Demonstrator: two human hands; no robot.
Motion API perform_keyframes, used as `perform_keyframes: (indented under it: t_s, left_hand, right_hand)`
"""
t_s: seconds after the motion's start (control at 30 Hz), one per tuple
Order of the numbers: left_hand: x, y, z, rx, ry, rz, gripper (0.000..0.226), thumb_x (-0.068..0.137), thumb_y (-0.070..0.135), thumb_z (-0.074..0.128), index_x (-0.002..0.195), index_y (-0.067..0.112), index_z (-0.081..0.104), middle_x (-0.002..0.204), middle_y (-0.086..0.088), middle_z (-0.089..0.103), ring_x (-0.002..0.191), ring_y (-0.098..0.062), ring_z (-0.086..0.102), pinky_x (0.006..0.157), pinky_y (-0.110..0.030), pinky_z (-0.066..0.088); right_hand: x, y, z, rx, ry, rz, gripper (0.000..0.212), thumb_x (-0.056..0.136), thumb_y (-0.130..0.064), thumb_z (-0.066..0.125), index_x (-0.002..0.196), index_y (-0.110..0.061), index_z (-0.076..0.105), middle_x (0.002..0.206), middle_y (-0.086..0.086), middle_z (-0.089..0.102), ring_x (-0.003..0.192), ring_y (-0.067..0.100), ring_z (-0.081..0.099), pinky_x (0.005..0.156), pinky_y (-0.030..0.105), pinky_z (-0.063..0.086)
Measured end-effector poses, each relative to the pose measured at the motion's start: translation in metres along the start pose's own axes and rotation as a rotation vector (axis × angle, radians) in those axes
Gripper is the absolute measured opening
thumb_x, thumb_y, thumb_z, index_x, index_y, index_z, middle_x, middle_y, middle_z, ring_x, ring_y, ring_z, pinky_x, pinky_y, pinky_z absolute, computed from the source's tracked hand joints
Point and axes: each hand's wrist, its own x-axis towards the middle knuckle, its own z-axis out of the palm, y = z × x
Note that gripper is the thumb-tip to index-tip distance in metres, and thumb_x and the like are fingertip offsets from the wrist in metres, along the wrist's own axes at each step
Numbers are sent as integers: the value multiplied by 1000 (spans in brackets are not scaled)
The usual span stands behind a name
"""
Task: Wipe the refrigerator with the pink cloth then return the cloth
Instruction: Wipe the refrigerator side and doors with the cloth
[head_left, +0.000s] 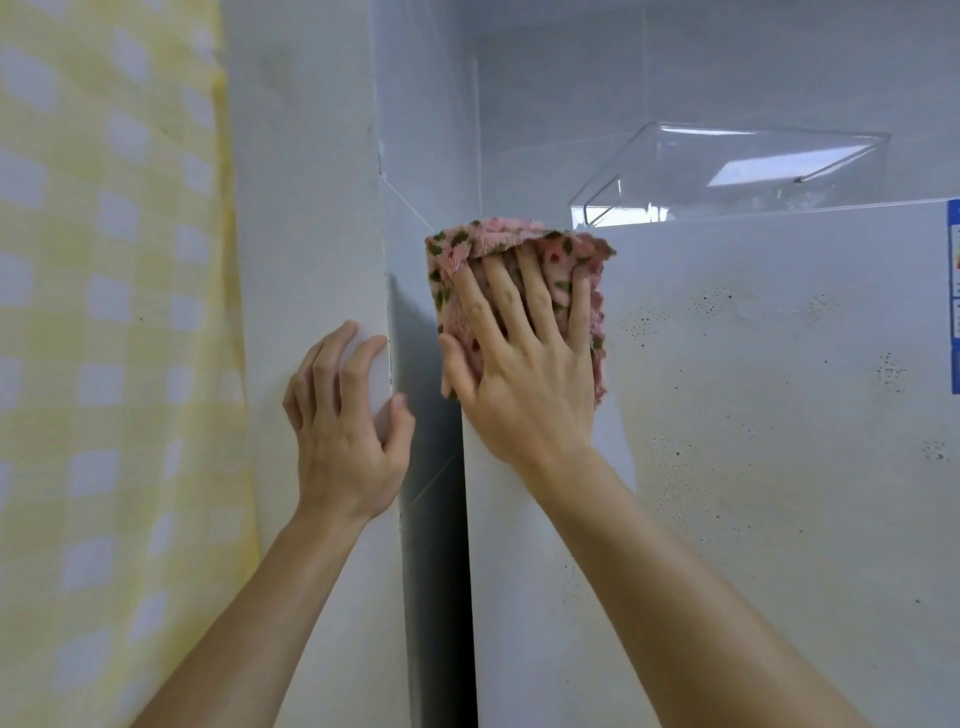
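The pink cloth (448, 291), dotted with green and red, lies flat against the white refrigerator (753, 415) near its top left corner. My right hand (519, 374) presses it there with straight, spread fingers, and the cloth's top edge folds over my fingertips. My left hand (343, 431) rests on the corner of the white wall (311, 208) to the left, fingers bent, thumb at the edge. The refrigerator's surface shows dark specks to the right of the cloth.
A clear plastic container (727, 171) sits on top of the refrigerator. A dark narrow gap (436, 519) separates refrigerator and wall. A yellow checked curtain (104, 312) hangs at the far left. A blue sticker (954, 296) is on the refrigerator's right edge.
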Motion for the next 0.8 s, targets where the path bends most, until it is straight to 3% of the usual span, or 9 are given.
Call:
perform_keyframes:
  t_s: [0.2, 0.33, 0.47, 0.6, 0.8]
  left_hand:
    - [0, 2, 3, -21, 16, -1, 51, 93, 25, 53, 141, 9, 50, 151, -17, 45, 143, -39, 41, 119, -48, 26]
    - [3, 6, 1, -40, 5, -31, 50, 93, 25, 53, 140, 8, 51, 151, -16, 45, 143, -38, 41, 119, -49, 25]
    - [10, 21, -1, -59, -14, 0, 51, 93, 28, 52, 140, 9, 53, 150, -15, 47, 141, -37, 43, 118, -46, 25]
    - [8, 38, 5, -17, -44, 72, 54, 94, 29, 52, 144, 9, 55, 152, -13, 50, 142, -34, 41, 118, -55, 30]
    - [-3, 59, 12, -85, -139, 139, 63, 95, 24, 51, 155, 7, 44, 163, -12, 40, 153, -30, 33, 122, -56, 30]
  right_hand:
    - [-72, 2, -15, 21, -39, 24, 60, 106, -50, 48, 161, -27, 41, 164, -1, 43, 156, 25, 31, 130, 59, 9]
    - [-96, 30, -24, 0, -72, -60, 60, 103, -54, 54, 157, -28, 47, 158, -1, 52, 153, 24, 39, 130, 57, 14]
    - [-76, 39, -25, -16, -75, -73, 62, 105, -59, 48, 159, -29, 42, 162, -2, 45, 156, 21, 33, 130, 54, 14]
    - [-24, 50, -21, -23, -32, -37, 64, 106, -60, 40, 163, -30, 34, 167, 1, 38, 159, 22, 26, 131, 53, 9]
    - [29, 69, -23, -59, -24, 52, 64, 108, -59, 32, 163, -27, 33, 168, 3, 35, 160, 23, 22, 132, 50, 2]
